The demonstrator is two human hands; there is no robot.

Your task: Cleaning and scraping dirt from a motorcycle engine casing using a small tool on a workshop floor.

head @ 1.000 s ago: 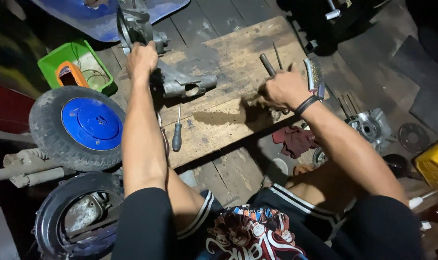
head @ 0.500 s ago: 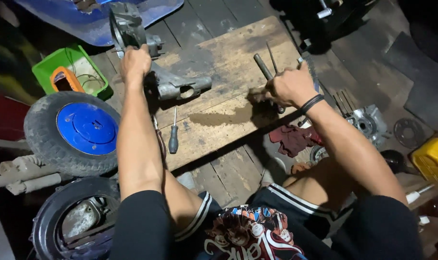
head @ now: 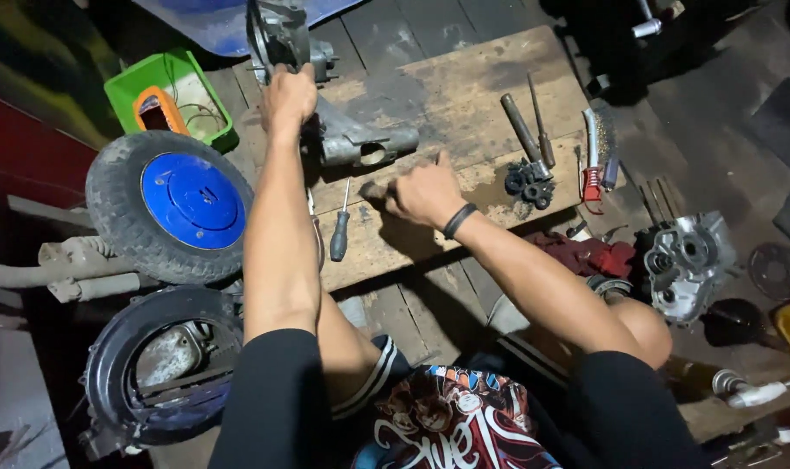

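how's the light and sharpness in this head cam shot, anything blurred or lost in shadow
Head view: light falls on the wooden board, the left hand on the grey metal casing and the right hand, all fairly sharp; the edges and top right corner sink into dark shadow; no strong glare; slight wide-angle bend.
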